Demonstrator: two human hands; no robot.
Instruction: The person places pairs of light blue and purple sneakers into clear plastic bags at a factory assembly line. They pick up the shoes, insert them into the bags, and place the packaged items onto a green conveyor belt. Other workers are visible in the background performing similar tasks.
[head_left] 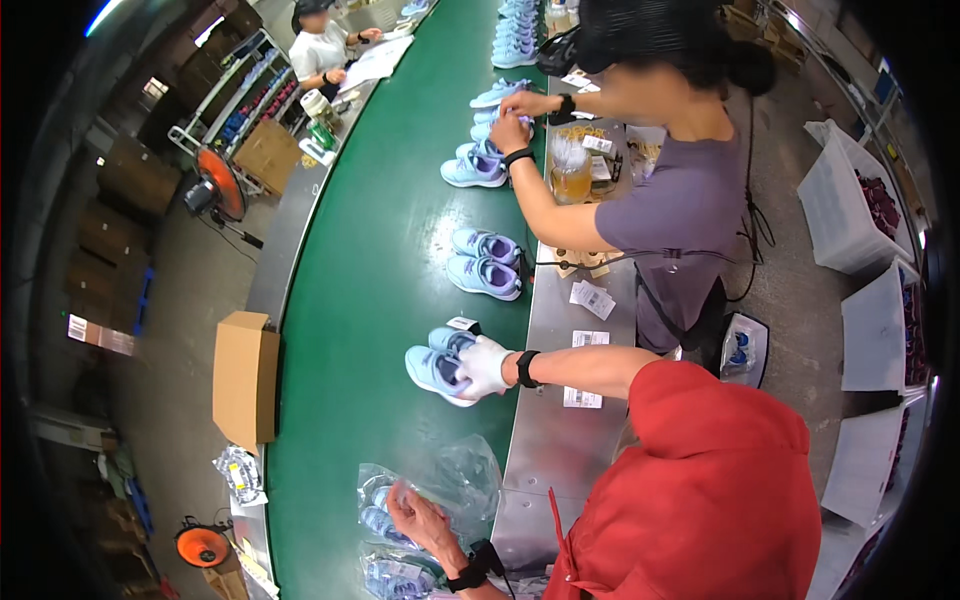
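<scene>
My right hand (485,368), in a white glove, grips a pair of light blue sneakers (432,372) on the green conveyor belt. Its fingers reach into the shoe openings, and a small tag lies by the far shoe. Nearer, my bare left hand (420,515) is closed at a clear plastic bag (470,480), its fingertips somewhat blurred. Light blue shoes (380,520) show through the plastic beneath that hand. Below them lies another bagged pair (395,578), cut off by the lower edge.
Further up the green belt (350,250) stand a blue pair (485,265) and several more shoes. A co-worker in grey (680,190) handles shoes on the right; another person (325,55) works across the belt. Labels (592,300) lie on the metal ledge. A cardboard box (245,380) stands left.
</scene>
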